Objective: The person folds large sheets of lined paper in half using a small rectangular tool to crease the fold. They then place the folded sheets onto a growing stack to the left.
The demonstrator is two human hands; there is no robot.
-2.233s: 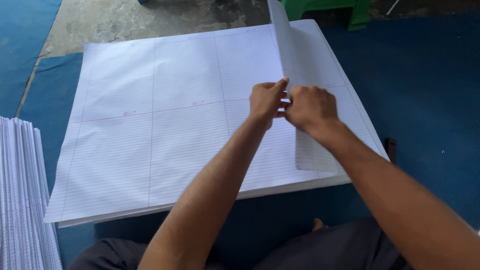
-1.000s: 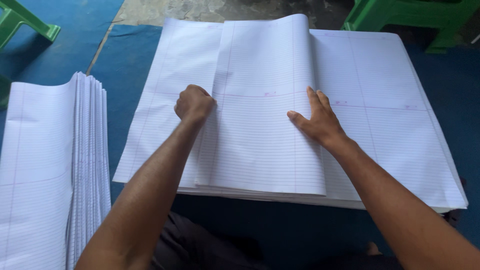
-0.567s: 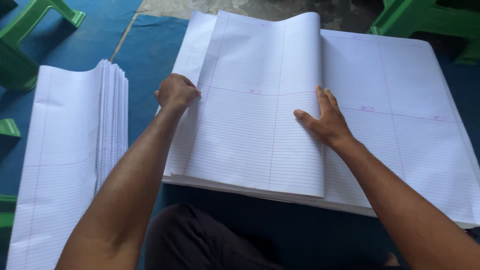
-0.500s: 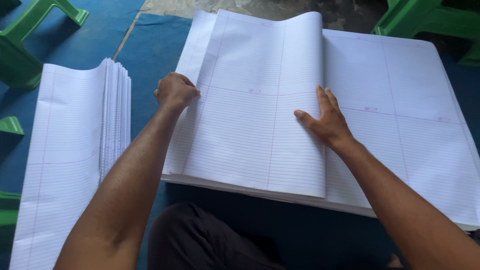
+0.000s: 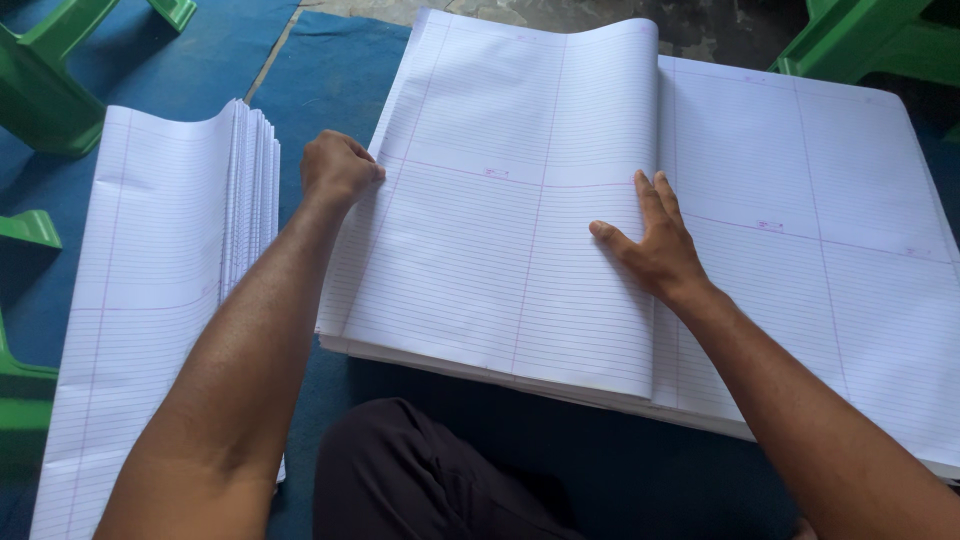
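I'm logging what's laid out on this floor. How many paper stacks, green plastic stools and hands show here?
Stacks of ruled paper: 2 (large stack with a folded sheet on top, side stack)
Green plastic stools, all cut off by the frame: 4
Hands: 2 (left hand, right hand)
Total: 8

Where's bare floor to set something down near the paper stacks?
A narrow strip of blue mat lies bare between the folded ruled-paper pile and the large ruled-sheet stack, above the left hand. More mat shows beside the green plastic stool. The right hand presses the folded sheet; that side is crowded.
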